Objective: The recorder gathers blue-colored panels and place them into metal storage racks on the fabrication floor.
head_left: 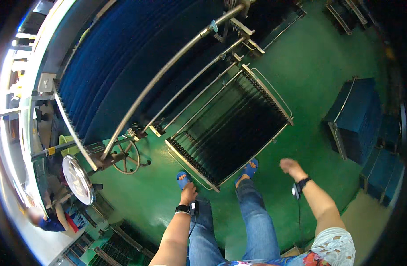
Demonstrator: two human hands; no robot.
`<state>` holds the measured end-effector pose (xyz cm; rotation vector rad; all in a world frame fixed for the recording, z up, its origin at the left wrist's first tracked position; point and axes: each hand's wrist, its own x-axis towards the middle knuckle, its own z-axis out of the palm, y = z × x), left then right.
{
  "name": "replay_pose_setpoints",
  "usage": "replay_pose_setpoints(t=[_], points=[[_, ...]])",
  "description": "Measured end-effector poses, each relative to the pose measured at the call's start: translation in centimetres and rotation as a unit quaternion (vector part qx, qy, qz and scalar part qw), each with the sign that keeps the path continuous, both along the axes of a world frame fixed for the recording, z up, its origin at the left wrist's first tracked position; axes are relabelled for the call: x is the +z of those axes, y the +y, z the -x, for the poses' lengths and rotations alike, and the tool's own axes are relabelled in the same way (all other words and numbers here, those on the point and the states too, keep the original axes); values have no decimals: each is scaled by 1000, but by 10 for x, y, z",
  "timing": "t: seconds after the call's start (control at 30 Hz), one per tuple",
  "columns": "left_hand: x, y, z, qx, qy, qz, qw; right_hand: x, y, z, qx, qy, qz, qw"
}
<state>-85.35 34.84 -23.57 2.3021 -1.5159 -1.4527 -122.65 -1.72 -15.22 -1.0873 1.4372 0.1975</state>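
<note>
Held well apart near the slotted rack [192, 166] at frame centre: left hand [188, 193] and right hand [293, 169], empty, loosely curled.

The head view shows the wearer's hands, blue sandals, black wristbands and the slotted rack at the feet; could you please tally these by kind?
Hands: 2 (left hand, right hand)
Blue sandals: 2
Black wristbands: 2
Slotted rack at the feet: 1
Total: 7

Left grip [188, 193], right grip [291, 169] near slotted rack [192, 165].
</note>
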Motion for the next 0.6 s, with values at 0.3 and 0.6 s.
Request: replay_pose_setpoints(t=[0.3, 0.6], points=[[90, 41, -71, 172, 319, -40, 931, 203, 236, 129, -346, 109, -26, 932], [189, -22, -224, 215, 292, -49, 931, 263, 633, 83, -766, 30, -1, 642]])
